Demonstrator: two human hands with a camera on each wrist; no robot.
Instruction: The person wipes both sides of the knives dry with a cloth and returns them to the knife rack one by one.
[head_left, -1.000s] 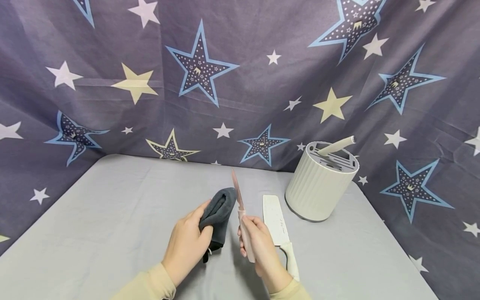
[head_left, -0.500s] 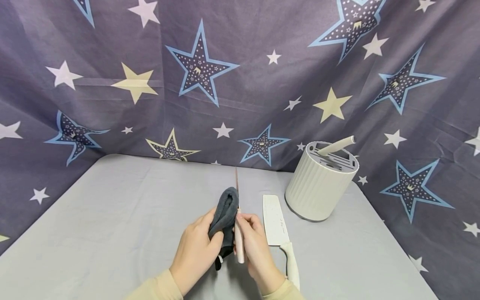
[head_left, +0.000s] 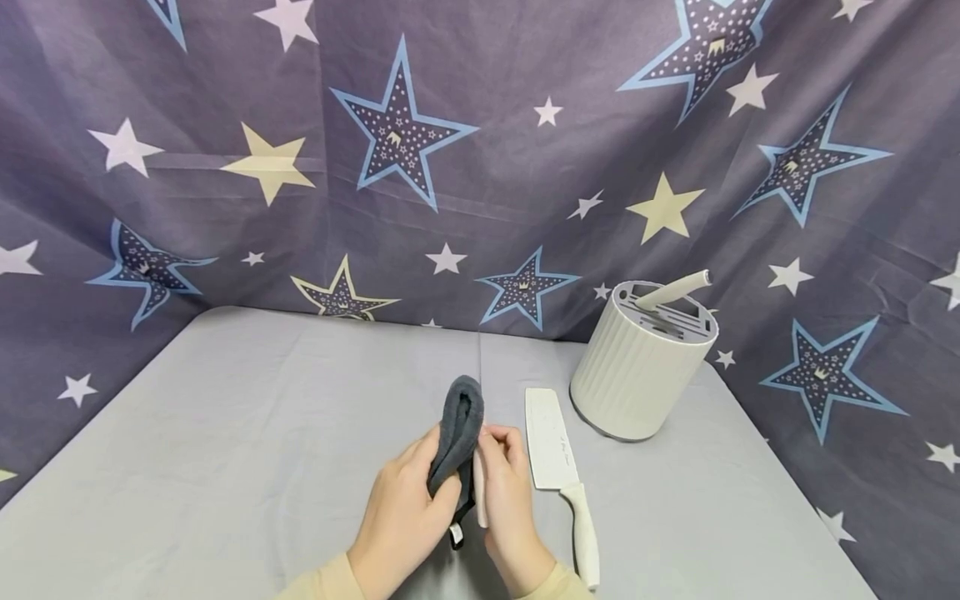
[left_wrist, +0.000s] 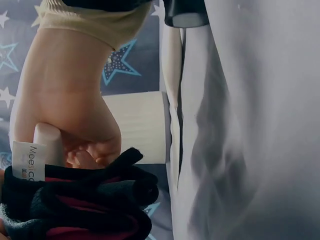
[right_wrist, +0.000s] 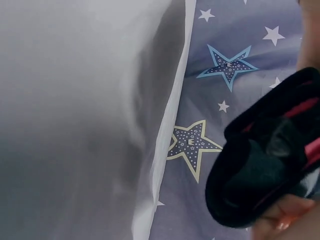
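My left hand [head_left: 397,517] grips a folded dark grey cloth [head_left: 459,425], whose white label [left_wrist: 27,160] shows in the left wrist view. Beside it, my right hand [head_left: 512,504] holds a small knife by its pale pink handle [head_left: 481,496], the tip pointing away from me. The blade stands edge-on as a thin line along the cloth's right side; I cannot tell how much of it the cloth touches. From the right wrist, the cloth [right_wrist: 250,175] hides most of the grip. A white cleaver [head_left: 551,442] lies flat on the table to the right.
A cream ribbed knife block [head_left: 637,375] stands at the back right, with one knife handle [head_left: 675,289] sticking out of its slotted top. A star-patterned curtain [head_left: 480,167] hangs behind the grey-covered table [head_left: 225,450].
My left hand has brought the cloth rightward up against the knife. The blade, seen at an angle before, has turned edge-on. The cleaver and block stay where they were.
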